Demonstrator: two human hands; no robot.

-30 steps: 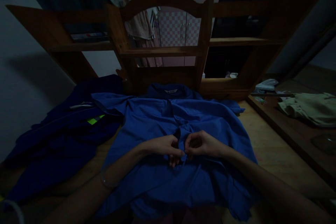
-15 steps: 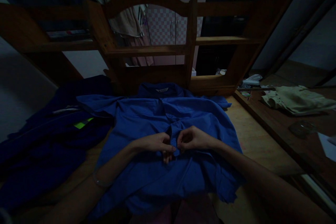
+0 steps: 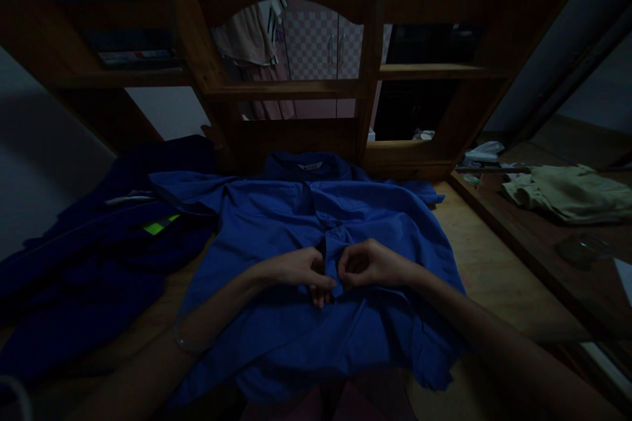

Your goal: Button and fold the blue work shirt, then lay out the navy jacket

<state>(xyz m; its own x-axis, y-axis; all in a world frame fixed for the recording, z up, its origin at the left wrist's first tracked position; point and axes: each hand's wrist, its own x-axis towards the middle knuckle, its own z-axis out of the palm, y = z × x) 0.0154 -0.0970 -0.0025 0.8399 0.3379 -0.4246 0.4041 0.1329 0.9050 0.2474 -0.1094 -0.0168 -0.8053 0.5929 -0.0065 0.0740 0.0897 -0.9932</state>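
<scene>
A blue collared shirt (image 3: 266,223) lies front up on the wooden table, its collar and pale label at the far side. Both hands meet over its front opening, a little below the middle. My left hand (image 3: 306,273) pinches the front edge between thumb and fingers, with some fingertips under the cloth. Just to the right, my right hand (image 3: 372,264) grips the same strip of cloth with thumb and forefinger, the other fingers curled. Any button between the fingertips is too dark and small to make out.
Dark blue clothing (image 3: 113,256) with a bright green patch is heaped at the left. A wooden shelf frame (image 3: 291,89) stands along the table's far edge. On a lower brown surface at the right lie folded pale trousers (image 3: 573,191) and a glass dish (image 3: 582,248).
The view has shifted slightly, so everything sits a little further right. Both hands keep their pinch on the shirt front, with only small finger movement.
</scene>
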